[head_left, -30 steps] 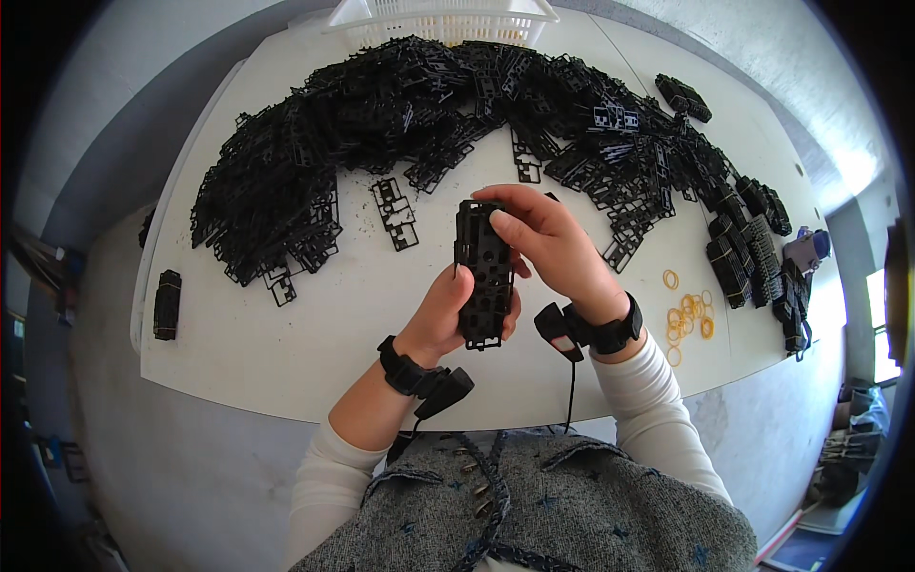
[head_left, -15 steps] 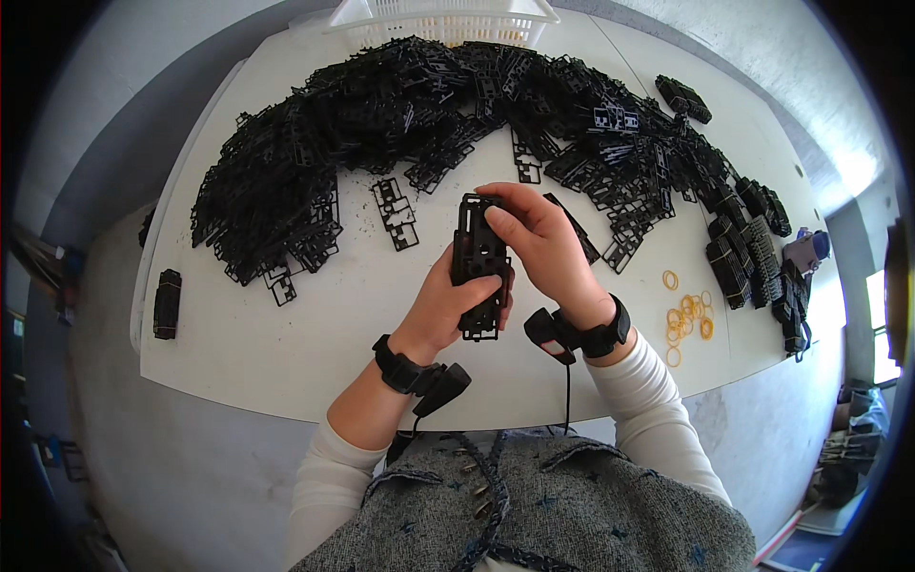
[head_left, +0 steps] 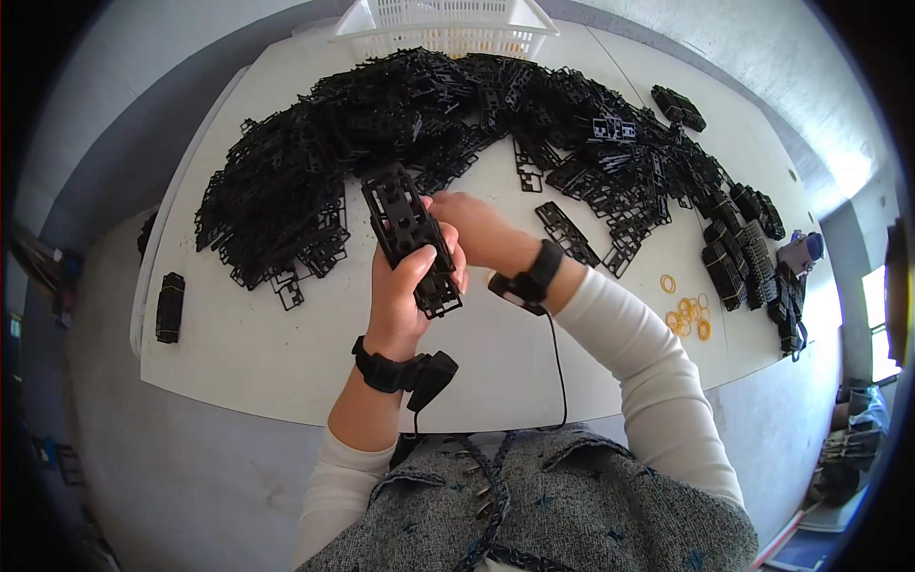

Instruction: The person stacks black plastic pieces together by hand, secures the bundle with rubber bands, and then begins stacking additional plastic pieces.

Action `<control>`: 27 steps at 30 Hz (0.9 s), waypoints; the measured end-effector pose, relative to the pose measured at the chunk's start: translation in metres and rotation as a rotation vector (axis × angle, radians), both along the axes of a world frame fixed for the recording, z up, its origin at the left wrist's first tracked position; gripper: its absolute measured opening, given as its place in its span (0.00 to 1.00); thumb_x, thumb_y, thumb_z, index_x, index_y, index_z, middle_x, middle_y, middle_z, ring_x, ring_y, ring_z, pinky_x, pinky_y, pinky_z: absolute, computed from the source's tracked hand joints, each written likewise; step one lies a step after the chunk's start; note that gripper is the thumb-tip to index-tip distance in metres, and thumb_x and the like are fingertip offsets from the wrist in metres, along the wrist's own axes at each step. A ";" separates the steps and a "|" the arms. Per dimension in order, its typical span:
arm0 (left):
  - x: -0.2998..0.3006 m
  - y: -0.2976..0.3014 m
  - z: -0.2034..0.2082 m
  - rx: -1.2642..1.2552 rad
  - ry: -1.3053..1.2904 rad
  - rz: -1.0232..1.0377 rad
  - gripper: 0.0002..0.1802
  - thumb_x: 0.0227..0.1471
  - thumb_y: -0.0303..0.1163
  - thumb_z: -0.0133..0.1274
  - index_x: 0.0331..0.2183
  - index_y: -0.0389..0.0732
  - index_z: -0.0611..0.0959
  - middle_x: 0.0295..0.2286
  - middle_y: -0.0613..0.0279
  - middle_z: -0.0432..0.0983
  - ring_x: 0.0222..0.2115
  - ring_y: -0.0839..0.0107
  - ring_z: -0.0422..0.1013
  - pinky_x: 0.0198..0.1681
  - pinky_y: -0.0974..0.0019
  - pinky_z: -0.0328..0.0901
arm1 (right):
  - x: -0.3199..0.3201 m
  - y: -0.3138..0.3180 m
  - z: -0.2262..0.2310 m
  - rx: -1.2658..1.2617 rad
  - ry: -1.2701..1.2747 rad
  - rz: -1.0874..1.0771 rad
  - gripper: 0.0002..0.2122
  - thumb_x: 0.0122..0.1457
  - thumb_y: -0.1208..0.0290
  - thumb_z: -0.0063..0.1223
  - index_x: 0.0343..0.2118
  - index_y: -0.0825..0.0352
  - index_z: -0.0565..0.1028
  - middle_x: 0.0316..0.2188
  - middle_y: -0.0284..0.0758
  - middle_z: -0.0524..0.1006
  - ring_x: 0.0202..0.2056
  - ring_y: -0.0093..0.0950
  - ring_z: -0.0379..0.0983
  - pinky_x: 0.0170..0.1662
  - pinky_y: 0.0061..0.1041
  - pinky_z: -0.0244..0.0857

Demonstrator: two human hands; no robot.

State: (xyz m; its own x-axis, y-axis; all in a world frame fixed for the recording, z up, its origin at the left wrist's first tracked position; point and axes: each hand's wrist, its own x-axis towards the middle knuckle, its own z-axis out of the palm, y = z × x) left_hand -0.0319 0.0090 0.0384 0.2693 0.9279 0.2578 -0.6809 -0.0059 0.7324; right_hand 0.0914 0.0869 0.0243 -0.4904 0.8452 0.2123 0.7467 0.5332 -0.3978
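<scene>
A stack of flat black plastic frames [head_left: 405, 221] is tilted in my left hand [head_left: 408, 291], whose thumb presses on its top face and whose fingers wrap round its right side. My right hand [head_left: 472, 227] reaches in behind the stack from the right. Its fingertips are hidden there, so what they touch does not show. A large heap of loose black plastic frames [head_left: 286, 172] arches across the table beyond both hands. To the right of my right hand lies a separate black frame piece [head_left: 567, 234].
Yellow rubber bands [head_left: 688, 315] lie on the white table [head_left: 286, 372] at the right. Banded black bundles [head_left: 729, 267] are piled at the right edge, near a purple object [head_left: 801, 251]. Another bundle [head_left: 170, 307] stands at the far left. A white basket [head_left: 443, 24] sits behind the heap.
My left hand has moved the stack up and to the left and tilted it. My right hand has left the stack's top end and moved left, behind it. The loose frame there is now hidden.
</scene>
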 end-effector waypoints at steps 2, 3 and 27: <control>-0.004 0.002 0.001 0.005 -0.044 0.007 0.27 0.44 0.32 0.47 0.48 0.41 0.63 0.28 0.60 0.65 0.21 0.70 0.66 0.21 0.67 0.63 | -0.013 0.003 0.000 -0.159 -0.186 0.105 0.14 0.49 0.64 0.51 0.38 0.63 0.74 0.38 0.38 0.73 0.39 0.37 0.71 0.37 0.31 0.67; -0.005 0.003 0.001 0.004 -0.090 0.010 0.27 0.44 0.30 0.47 0.48 0.41 0.63 0.28 0.59 0.66 0.22 0.70 0.67 0.22 0.66 0.64 | -0.016 -0.002 -0.004 -0.111 -0.193 0.147 0.14 0.48 0.64 0.51 0.37 0.63 0.74 0.37 0.38 0.73 0.39 0.37 0.71 0.37 0.31 0.68; 0.005 0.001 -0.008 -0.108 -0.018 -0.088 0.24 0.45 0.29 0.48 0.46 0.40 0.64 0.28 0.58 0.68 0.21 0.70 0.67 0.22 0.66 0.65 | 0.090 -0.042 0.032 -0.562 0.857 -0.309 0.06 0.57 0.72 0.45 0.28 0.68 0.72 0.21 0.29 0.73 0.23 0.15 0.67 0.25 0.14 0.59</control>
